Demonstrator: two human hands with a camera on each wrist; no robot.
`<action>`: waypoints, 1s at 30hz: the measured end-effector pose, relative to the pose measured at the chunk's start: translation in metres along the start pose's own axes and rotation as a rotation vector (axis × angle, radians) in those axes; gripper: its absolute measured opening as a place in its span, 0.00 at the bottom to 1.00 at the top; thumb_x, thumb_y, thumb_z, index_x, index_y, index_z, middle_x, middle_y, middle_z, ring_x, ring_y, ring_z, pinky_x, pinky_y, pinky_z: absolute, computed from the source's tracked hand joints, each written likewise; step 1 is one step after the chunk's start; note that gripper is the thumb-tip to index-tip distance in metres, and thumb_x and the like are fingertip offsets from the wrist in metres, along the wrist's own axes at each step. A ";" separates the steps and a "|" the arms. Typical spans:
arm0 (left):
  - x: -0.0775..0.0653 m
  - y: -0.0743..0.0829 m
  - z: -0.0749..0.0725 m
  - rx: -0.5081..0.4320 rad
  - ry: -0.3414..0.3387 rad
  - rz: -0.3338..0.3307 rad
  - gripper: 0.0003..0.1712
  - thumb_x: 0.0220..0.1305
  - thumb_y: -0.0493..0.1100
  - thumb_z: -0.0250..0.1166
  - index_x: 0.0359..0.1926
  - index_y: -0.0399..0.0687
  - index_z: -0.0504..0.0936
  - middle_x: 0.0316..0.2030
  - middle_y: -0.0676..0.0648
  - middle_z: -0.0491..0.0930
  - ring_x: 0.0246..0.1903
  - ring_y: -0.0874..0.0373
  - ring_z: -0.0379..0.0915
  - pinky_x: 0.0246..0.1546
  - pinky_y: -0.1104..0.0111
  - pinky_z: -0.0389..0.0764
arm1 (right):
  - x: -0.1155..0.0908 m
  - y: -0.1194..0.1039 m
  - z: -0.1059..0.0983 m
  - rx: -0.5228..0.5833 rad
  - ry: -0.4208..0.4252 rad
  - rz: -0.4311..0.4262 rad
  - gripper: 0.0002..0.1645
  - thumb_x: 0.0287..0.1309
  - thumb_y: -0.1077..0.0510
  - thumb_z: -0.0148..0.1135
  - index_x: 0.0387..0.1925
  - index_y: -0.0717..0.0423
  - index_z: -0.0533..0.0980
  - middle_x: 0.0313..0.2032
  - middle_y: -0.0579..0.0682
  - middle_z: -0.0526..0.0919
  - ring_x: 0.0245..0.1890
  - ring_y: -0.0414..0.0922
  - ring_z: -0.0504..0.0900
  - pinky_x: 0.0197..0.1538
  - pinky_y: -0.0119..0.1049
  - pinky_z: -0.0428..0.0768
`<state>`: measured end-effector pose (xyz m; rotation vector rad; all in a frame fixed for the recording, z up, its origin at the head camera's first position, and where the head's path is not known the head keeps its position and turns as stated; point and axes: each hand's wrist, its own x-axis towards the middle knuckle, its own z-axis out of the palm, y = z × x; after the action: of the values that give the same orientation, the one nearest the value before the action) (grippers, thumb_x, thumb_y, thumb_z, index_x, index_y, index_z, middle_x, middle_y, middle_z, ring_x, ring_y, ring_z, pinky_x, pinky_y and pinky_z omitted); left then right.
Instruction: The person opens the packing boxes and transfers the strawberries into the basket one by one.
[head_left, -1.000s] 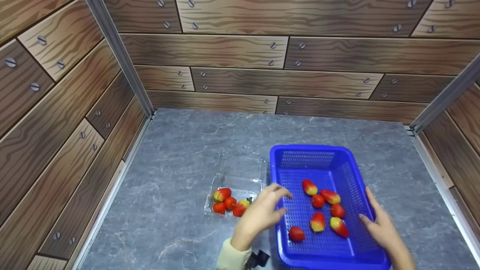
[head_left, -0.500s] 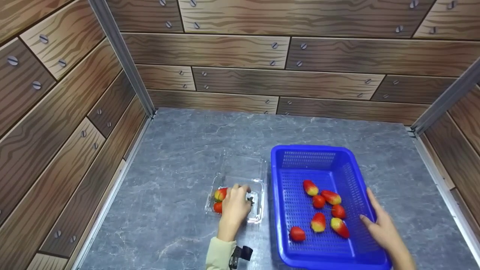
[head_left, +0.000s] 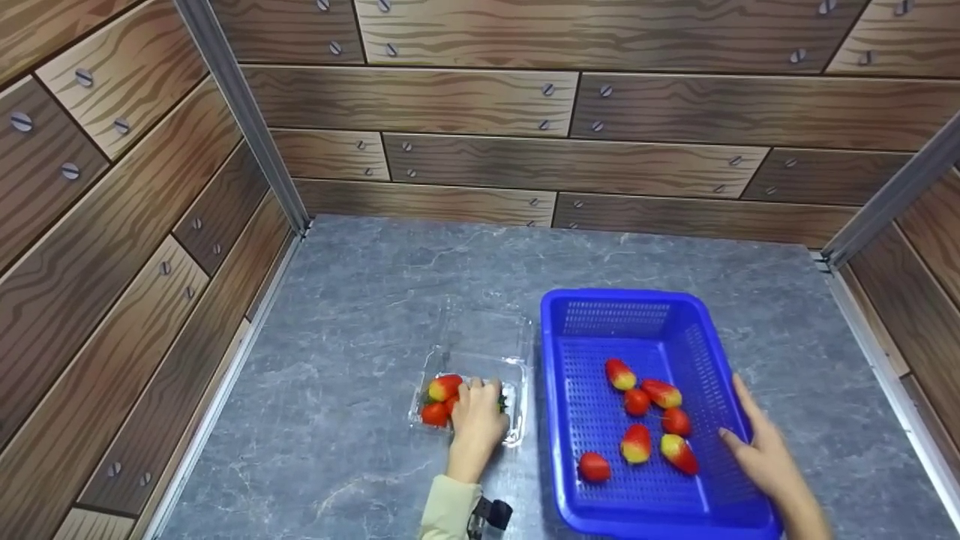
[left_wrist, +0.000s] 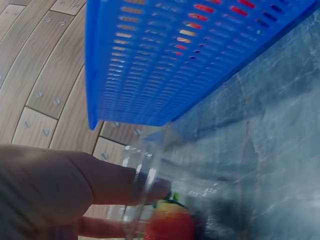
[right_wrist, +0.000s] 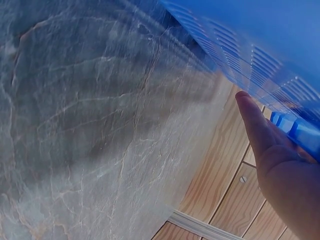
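Note:
My left hand (head_left: 478, 417) reaches down into an open clear plastic box (head_left: 517, 435), its fingers bent around a strawberry. That strawberry (left_wrist: 170, 222), red with a yellow top and green leaves, shows at the fingertips in the left wrist view. The hand hides part of the fruit in the head view. Beside it in the box lie a red and yellow strawberry (head_left: 445, 387) and a red fruit (head_left: 434, 414). My right hand (head_left: 766, 454) grips the right side of a blue basket (head_left: 551, 390), thumb over the rim and fingers along the outside wall.
Inside the basket lie several red and yellow strawberries (head_left: 635, 444) and round red fruits (head_left: 594, 466), spread apart. The box's clear lid (head_left: 484, 334) is folded back behind it, close to the basket's left wall. Wood-patterned walls (head_left: 480, 161) enclose the grey marbled table (head_left: 330, 337).
My left hand has moved from the basket's left rim leftward and down into the clear box, then shifted slightly right among the fruit. The right hand and basket stay where they were.

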<state>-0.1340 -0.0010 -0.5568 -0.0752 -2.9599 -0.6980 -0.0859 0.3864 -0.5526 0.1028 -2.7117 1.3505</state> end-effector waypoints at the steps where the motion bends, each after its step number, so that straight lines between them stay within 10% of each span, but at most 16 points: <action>1: 0.000 0.001 0.001 -0.010 -0.022 -0.004 0.15 0.41 0.33 0.75 0.33 0.42 0.81 0.34 0.40 0.79 0.38 0.42 0.74 0.30 0.54 0.81 | 0.000 0.000 0.000 0.006 0.001 -0.001 0.55 0.55 0.77 0.57 0.78 0.54 0.44 0.71 0.74 0.51 0.62 0.72 0.61 0.53 0.09 0.57; 9: -0.001 0.002 0.008 -0.052 -0.066 -0.004 0.15 0.40 0.31 0.74 0.33 0.40 0.81 0.35 0.38 0.78 0.40 0.40 0.75 0.31 0.52 0.82 | -0.001 -0.001 0.000 -0.024 0.009 0.014 0.54 0.55 0.77 0.57 0.78 0.53 0.44 0.70 0.75 0.54 0.60 0.68 0.66 0.52 0.11 0.60; 17: -0.002 0.001 0.011 -0.030 -0.012 0.032 0.14 0.39 0.28 0.72 0.31 0.40 0.80 0.34 0.39 0.78 0.36 0.39 0.76 0.27 0.51 0.82 | 0.000 0.000 0.002 0.002 0.021 -0.027 0.54 0.55 0.77 0.57 0.78 0.54 0.46 0.69 0.76 0.54 0.63 0.38 0.68 0.54 0.10 0.58; 30: 0.001 0.000 0.010 -0.086 -0.096 0.008 0.16 0.40 0.28 0.73 0.34 0.40 0.81 0.34 0.39 0.77 0.37 0.41 0.76 0.29 0.52 0.83 | 0.001 0.002 0.001 -0.018 0.031 -0.039 0.54 0.54 0.78 0.57 0.77 0.56 0.45 0.69 0.76 0.53 0.62 0.69 0.63 0.53 0.09 0.57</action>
<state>-0.1362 0.0039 -0.5658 -0.1299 -3.0169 -0.8442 -0.0871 0.3863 -0.5543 0.1318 -2.6812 1.3057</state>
